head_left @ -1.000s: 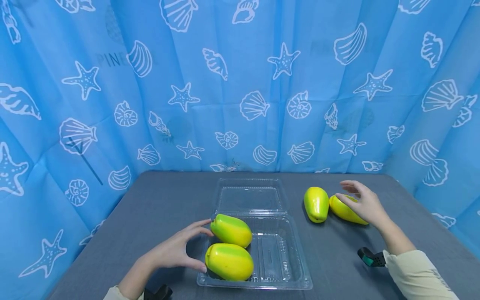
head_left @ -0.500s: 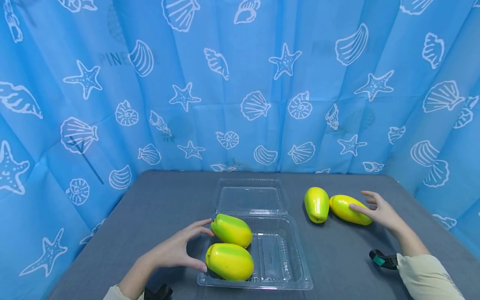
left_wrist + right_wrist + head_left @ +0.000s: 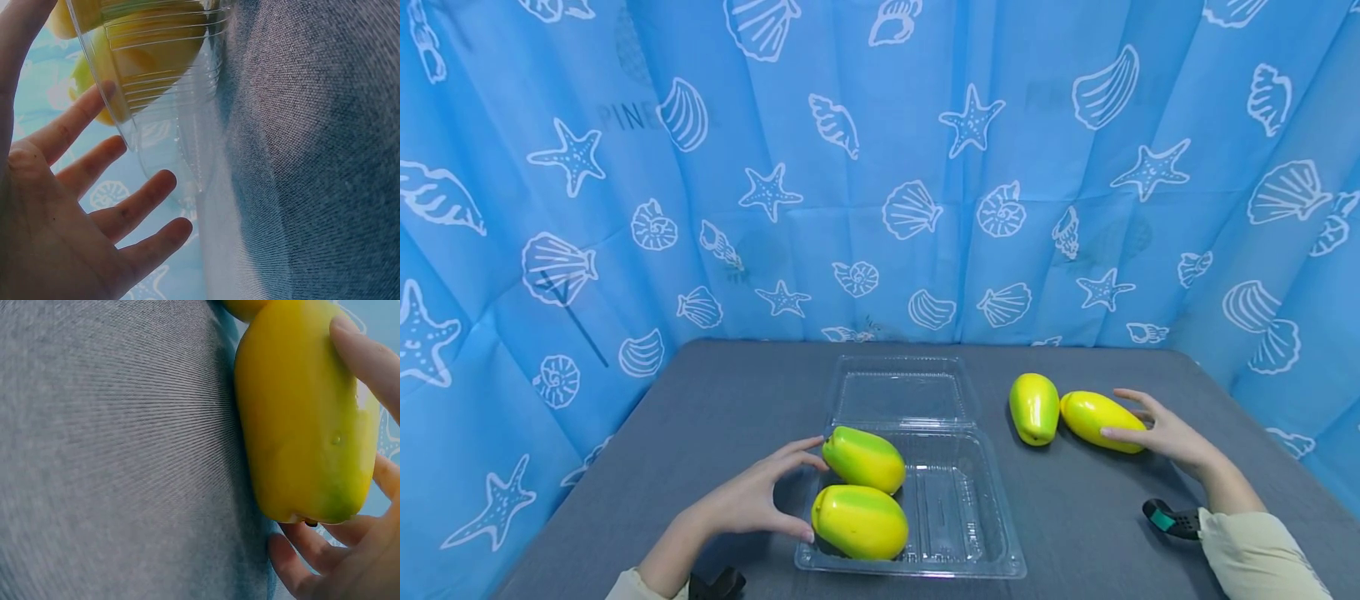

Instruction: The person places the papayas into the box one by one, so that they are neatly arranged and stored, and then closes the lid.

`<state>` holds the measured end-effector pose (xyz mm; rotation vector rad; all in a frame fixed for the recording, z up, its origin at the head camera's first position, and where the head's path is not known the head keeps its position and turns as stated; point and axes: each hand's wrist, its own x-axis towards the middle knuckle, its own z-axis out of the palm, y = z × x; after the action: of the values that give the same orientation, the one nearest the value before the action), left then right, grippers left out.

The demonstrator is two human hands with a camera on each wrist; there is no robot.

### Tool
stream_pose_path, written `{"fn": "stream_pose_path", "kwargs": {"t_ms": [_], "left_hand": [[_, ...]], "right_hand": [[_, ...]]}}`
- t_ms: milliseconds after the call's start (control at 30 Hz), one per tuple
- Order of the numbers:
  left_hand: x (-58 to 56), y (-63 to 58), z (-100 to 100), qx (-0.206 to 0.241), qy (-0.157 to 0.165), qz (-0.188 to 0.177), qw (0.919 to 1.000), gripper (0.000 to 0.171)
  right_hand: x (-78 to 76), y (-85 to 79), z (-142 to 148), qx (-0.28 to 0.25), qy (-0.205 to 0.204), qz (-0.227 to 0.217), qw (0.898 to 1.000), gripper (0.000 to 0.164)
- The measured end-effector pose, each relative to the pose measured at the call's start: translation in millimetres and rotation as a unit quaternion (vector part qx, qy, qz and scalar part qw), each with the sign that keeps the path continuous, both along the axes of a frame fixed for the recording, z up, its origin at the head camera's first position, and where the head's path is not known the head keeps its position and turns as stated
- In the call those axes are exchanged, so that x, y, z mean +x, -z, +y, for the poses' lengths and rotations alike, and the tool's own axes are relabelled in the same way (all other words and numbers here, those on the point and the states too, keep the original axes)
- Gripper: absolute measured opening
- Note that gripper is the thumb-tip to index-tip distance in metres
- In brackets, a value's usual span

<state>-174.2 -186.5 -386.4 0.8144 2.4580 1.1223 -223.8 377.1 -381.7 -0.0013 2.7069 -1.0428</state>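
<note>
Two yellow-green papayas, a rear one [image 3: 862,460] and a front one [image 3: 859,523], lie in the left part of a clear plastic clamshell container [image 3: 951,517]. My left hand [image 3: 748,498] is at the container's left side, fingers spread; in the left wrist view its fingertips are right at the rim [image 3: 94,75]. On the table at the right, my right hand [image 3: 1180,437] holds the right end of a third papaya [image 3: 1093,421]. Its thumb [image 3: 365,353] lies on the fruit's side, with the other fingers around the end. Another papaya [image 3: 1034,408] lies against that one's left tip.
The container's lid [image 3: 902,396] lies folded back behind it on the grey tabletop [image 3: 752,392]. A blue curtain [image 3: 865,150] with white shells hangs behind and at both sides. Black devices sit at both wrists, such as the right wrist device [image 3: 1172,521].
My right hand has moved rightward from above the papaya to its right end, and its thumb has come onto the near side. My left hand and the container have stayed put.
</note>
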Motion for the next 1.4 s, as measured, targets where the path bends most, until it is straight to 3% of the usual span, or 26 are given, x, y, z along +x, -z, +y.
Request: {"fn": "stream_pose_path", "kwargs": {"t_ms": [267, 600, 833, 1400], "left_hand": [[0.1, 0.1, 1, -0.003, -0.001, 0.001, 1.0, 0.063], [0.4, 0.9, 0, -0.002, 0.0, 0.0, 1.0, 0.063], [1.2, 0.4, 1, 0.0, 0.0, -0.002, 1.0, 0.063], [1.6, 1.3, 0, -0.005, -0.005, 0.006, 1.0, 0.063]], "right_hand": [[1.0, 2.3, -1, -0.004, -0.007, -0.005, 1.0, 0.084], [0.2, 3.7, -1, 0.004, 0.028, 0.01, 1.0, 0.087], [3.1, -0.6, -5, 0.007, 0.037, 0.05, 0.998, 0.085], [7.7, -21.1, -20, -0.007, 0.011, 0.113, 0.993, 0.076]]}}
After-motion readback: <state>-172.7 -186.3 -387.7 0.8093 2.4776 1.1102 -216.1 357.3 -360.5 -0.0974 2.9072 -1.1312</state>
